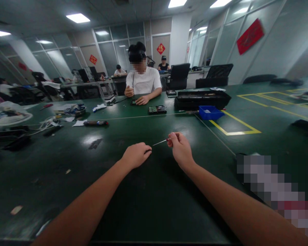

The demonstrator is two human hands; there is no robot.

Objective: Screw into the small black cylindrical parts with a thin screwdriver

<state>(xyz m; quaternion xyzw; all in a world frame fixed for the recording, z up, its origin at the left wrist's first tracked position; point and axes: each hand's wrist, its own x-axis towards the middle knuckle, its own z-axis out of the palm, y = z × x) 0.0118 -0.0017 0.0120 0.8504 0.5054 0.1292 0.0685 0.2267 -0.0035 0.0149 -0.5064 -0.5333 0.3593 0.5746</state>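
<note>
My right hand (179,147) is closed round the red handle of a thin screwdriver (159,142), whose metal shaft points left toward my other hand. My left hand (138,154) rests low over the green table (143,212), its fingers bent together around a small dark object (148,151) that is mostly hidden. The screwdriver's tip is close to the fingertips of my left hand; whether it touches anything is too small to tell.
Across the table a person in a white shirt works on a small part. Near them lie a circuit-board device (157,109), a long black tray (202,100) and a blue bin (210,112). A dark cylindrical tool (95,123) and cables (47,124) lie at the left.
</note>
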